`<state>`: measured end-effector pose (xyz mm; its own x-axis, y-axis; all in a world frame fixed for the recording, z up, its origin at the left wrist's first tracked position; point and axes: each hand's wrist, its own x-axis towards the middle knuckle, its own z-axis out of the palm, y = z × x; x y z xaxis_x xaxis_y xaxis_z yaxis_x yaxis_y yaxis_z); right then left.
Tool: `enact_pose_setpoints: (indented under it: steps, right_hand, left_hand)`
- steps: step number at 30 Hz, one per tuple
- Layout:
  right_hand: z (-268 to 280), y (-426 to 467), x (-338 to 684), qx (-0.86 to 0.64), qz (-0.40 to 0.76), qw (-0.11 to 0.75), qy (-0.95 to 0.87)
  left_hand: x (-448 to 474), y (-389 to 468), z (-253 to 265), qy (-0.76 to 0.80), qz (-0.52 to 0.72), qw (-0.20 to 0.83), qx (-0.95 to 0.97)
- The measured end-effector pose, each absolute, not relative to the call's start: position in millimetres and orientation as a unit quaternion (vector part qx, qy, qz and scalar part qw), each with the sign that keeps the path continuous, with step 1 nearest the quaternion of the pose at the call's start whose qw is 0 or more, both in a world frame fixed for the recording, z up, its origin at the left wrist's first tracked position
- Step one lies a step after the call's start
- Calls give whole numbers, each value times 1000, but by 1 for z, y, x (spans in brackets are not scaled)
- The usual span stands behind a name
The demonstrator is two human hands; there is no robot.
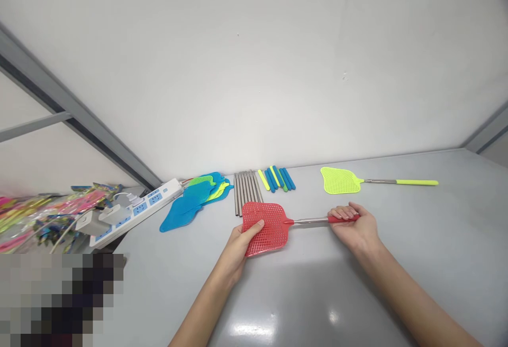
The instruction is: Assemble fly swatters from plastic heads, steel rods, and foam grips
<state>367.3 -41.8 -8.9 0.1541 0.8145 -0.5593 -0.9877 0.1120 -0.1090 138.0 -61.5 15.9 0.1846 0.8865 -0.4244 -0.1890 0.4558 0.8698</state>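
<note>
Over the grey table (444, 230), two bare hands are sharing one red fly swatter (265, 230), and it's stretching level between them at the front! The left hand (237, 249) is gripping the mesh head at its outer edge, thumb pressing flat on top. Across on the other side, the right hand (357, 229) is closing its fingers around the red handle, with a shiny metal stem showing between handle and head.

Just behind the red mesh, a row of metal rods (246, 188) is lying side by side. Next to them, blue, yellow and green grips (278, 179) are lining up near the wall (254, 72). Off to the right, a yellow fly swatter (341, 181) is lying flat, handle pointing away from the rods. Over on the left, loose swatter heads (188, 204) are overlapping, mostly blue, with green and yellow peeking out. Beyond them, a white power strip (159, 199) is holding plugs, and colourful packets (59, 212) are heaping up beside it.
</note>
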Motion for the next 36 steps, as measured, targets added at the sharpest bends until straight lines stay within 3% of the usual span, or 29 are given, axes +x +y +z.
enact_pose_setpoints:
  steps: [36]
  right_hand:
    - [-9, -49, 367, -254, 551, 794, 37]
  left_hand:
    - [150, -72, 6, 475, 389, 699, 367]
